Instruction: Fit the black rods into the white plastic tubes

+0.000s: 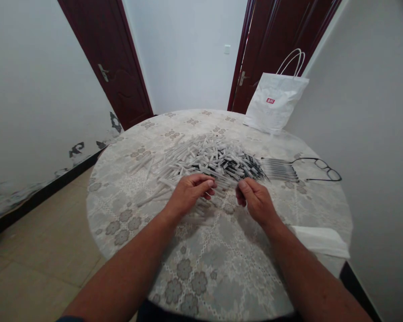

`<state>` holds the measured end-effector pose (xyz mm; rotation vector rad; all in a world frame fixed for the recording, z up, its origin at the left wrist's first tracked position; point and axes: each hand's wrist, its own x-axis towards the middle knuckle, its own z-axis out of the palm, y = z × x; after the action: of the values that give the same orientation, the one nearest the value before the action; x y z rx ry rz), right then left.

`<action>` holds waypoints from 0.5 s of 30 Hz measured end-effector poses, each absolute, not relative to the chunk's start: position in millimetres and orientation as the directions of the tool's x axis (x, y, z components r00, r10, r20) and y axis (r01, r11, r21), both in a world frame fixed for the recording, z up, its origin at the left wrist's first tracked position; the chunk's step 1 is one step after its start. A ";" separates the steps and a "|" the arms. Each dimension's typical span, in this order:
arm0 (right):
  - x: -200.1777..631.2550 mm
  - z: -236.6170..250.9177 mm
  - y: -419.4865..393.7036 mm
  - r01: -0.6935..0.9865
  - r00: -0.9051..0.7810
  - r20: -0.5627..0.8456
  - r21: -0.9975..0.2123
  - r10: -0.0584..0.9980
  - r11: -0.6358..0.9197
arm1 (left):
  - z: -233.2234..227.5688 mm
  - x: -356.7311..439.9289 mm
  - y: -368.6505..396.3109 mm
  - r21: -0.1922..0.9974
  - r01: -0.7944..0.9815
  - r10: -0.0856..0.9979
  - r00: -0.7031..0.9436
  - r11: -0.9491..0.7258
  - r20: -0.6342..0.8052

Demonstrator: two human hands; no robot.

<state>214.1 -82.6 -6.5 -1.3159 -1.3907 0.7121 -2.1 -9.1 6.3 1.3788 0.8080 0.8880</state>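
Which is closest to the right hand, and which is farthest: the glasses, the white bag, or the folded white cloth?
From the right hand, in the head view:
1. Folded white cloth, at the near right table edge.
2. Glasses, farther right; close to the cloth's distance, hard to rank.
3. White bag, at the far edge.

White bag (274, 103), glasses (322, 169), perhaps folded cloth (320, 240).

left hand (190, 193) | right hand (257, 201) | forearms bare (dark sleeve edge, lower left)

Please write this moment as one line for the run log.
left hand: fingers on pile of pen parts | right hand: at pile edge, grip unclear | glasses, white bag on table
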 end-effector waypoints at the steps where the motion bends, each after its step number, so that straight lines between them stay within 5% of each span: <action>1: 218.4 -4.6 -81.8 0.314 0.214 0.312 -0.919 0.926 0.238 | 7.8 -6.5 -5.6 0.995 0.021 0.900 0.427 -0.102 0.083; 8: 243.7 -1.9 -71.7 0.160 0.518 0.428 -0.899 0.741 0.407 | 3.1 -18.9 8.7 0.717 0.454 0.839 0.409 -0.529 0.360; 15: 251.8 -3.7 -68.6 0.086 0.570 0.435 -0.875 0.697 0.476 | -7.1 -20.8 10.4 0.393 0.553 0.675 0.654 -0.735 0.341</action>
<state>251.8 -68.6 -3.7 -1.0263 -0.9104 0.4443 -20.8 10.4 -7.1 2.6189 0.9920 0.6924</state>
